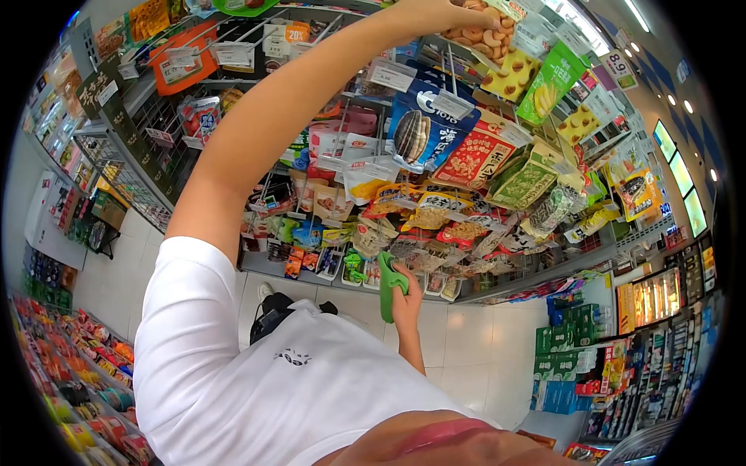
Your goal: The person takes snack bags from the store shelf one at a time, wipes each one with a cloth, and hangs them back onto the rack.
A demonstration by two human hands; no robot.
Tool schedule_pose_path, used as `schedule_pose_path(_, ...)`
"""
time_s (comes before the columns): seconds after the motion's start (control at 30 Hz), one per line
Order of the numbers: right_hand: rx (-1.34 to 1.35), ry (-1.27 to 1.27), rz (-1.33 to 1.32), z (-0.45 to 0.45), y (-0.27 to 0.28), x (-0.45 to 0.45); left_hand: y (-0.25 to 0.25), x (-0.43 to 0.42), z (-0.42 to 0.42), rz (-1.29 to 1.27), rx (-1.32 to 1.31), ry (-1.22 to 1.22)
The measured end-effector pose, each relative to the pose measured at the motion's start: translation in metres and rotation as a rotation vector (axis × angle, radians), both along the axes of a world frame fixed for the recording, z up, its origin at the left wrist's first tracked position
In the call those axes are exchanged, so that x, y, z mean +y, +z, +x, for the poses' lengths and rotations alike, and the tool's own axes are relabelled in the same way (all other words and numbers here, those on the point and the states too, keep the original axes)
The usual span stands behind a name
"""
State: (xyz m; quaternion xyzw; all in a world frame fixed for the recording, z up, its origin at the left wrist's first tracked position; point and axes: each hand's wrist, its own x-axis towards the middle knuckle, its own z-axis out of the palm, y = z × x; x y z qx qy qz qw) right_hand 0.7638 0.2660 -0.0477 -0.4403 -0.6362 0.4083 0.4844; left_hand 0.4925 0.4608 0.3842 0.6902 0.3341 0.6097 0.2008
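Observation:
My left arm stretches up across the shelves to the top edge of the view. My left hand (pixel 447 14), partly cut off there, grips a bag of cashews (pixel 486 37) with the thumb along its near side. Below that bag hang a blue snack bag (pixel 427 128) and a red snack bag (pixel 475 151) on the rack. Down in front of my body, my right hand (pixel 406 299) is closed round a folded green cloth (pixel 392 279). The cloth hangs close to the lower shelf, and I cannot tell if it touches.
A tall rack (pixel 458 85) of hanging snack bags with price tags curves across the front. An orange bag (pixel 184 60) hangs at its left. Stacked green boxes (pixel 571 330) stand at the right, near a lit display (pixel 657 295). Tiled floor (pixel 474 349) lies below.

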Motion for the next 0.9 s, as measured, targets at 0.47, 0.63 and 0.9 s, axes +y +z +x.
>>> schedule_pose_path(0.47,0.021,-0.027,0.014,0.0,0.005,0.001,-0.047,-0.084,0.004,-0.406,-0.024,-0.411)
schedule_pose_path(0.63,0.012,-0.047,-0.076,0.006,0.0,0.011,-0.099,-0.151,0.011,-0.577,-0.318,-0.557)
schedule_pose_path(0.9,0.307,-0.13,-0.282,0.001,0.001,0.018,-0.245,-0.202,0.035,-0.798,-1.046,-0.827)
